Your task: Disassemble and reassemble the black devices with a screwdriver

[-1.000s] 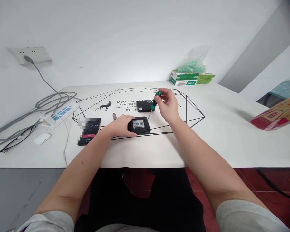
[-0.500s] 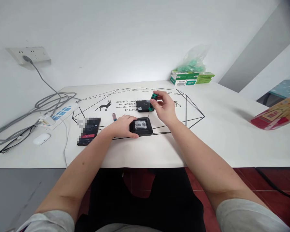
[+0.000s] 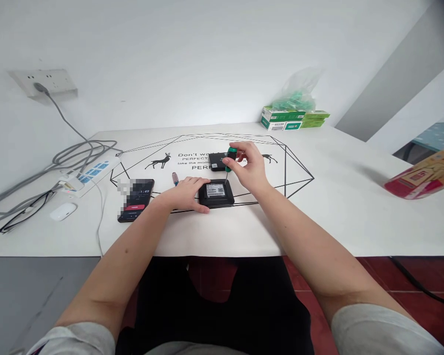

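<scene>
A small black square device [image 3: 222,198] with a white label lies flat on the desk mat. My left hand [image 3: 187,192] grips its left side, thumb at the near edge and fingers at the far edge. In my right hand [image 3: 248,165] is a green-and-black screwdriver [image 3: 231,153], pinched by the handle. Its thin shaft points down at the device's upper right corner; whether the tip sits in a screw is too small to tell. Just behind lies a flat black box [image 3: 216,161], partly hidden by the screwdriver and right hand.
A second small screwdriver [image 3: 175,178] lies beyond my left hand. To the left are a phone [image 3: 136,199], a white earbud case [image 3: 62,211], glasses [image 3: 25,213] and a power strip [image 3: 96,173] with coiled cable. Green boxes [image 3: 283,117] stand at the back, a red-yellow package [image 3: 422,175] at right.
The screwdriver handle has tipped left and now stands more upright, with my right fingers turned around it. My left hand and the device are nearly unmoved.
</scene>
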`<control>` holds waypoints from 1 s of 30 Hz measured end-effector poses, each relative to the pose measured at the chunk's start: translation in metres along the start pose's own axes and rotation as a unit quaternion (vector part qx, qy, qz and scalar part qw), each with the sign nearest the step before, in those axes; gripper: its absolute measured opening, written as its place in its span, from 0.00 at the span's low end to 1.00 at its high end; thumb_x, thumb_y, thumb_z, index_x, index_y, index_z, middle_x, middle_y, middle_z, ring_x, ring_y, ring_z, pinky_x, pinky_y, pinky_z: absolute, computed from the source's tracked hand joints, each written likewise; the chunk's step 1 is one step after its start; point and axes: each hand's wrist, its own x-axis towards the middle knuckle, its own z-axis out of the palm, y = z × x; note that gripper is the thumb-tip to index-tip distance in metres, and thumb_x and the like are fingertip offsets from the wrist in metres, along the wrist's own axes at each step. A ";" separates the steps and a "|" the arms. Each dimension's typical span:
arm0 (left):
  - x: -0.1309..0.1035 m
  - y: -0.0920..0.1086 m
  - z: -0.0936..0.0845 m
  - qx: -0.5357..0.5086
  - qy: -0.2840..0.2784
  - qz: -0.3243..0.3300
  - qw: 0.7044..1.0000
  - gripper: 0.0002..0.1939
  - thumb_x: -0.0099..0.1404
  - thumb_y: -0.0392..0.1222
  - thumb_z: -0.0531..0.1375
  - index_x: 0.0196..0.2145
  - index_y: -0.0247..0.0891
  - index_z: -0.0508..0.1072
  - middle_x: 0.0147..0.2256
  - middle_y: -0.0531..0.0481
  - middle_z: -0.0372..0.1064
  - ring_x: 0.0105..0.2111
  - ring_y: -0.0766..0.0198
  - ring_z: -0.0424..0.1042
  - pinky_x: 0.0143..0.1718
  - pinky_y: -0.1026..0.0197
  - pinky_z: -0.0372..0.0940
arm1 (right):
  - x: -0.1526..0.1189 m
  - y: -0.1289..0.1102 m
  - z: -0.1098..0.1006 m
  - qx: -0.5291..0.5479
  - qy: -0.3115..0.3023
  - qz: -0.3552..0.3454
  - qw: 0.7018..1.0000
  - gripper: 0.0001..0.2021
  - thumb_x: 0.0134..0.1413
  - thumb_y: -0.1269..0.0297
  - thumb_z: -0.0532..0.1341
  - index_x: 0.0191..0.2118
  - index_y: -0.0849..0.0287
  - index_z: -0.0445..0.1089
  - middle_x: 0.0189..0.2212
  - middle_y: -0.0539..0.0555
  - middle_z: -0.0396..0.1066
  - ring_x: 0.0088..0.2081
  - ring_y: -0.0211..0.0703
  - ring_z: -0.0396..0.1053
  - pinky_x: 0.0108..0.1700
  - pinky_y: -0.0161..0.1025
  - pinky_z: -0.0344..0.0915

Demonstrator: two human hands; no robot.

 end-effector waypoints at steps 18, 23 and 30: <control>0.000 -0.001 -0.001 0.010 0.002 0.001 1.000 0.58 0.58 0.74 0.68 0.78 0.50 0.55 0.75 0.40 0.58 0.75 0.33 0.52 0.74 0.31 0.50 | 0.000 0.001 0.003 0.064 -0.022 0.054 0.996 0.18 0.61 0.45 0.69 0.51 0.47 0.73 0.49 0.54 0.73 0.48 0.49 0.73 0.46 0.47 0.77; 0.000 0.000 -0.001 0.009 0.002 0.001 1.000 0.57 0.59 0.74 0.68 0.78 0.49 0.55 0.75 0.39 0.58 0.75 0.35 0.51 0.75 0.31 0.48 | 0.000 -0.001 0.001 0.099 -0.037 0.085 0.991 0.15 0.63 0.53 0.65 0.53 0.48 0.73 0.50 0.54 0.76 0.47 0.47 0.76 0.48 0.49 0.79; 0.000 0.001 -0.002 0.006 -0.002 -0.002 1.000 0.57 0.59 0.73 0.68 0.78 0.52 0.54 0.75 0.41 0.58 0.75 0.33 0.51 0.74 0.32 0.48 | -0.001 -0.006 0.000 0.169 -0.089 0.106 0.976 0.17 0.71 0.49 0.58 0.58 0.47 0.73 0.56 0.56 0.80 0.55 0.51 0.81 0.58 0.58 0.79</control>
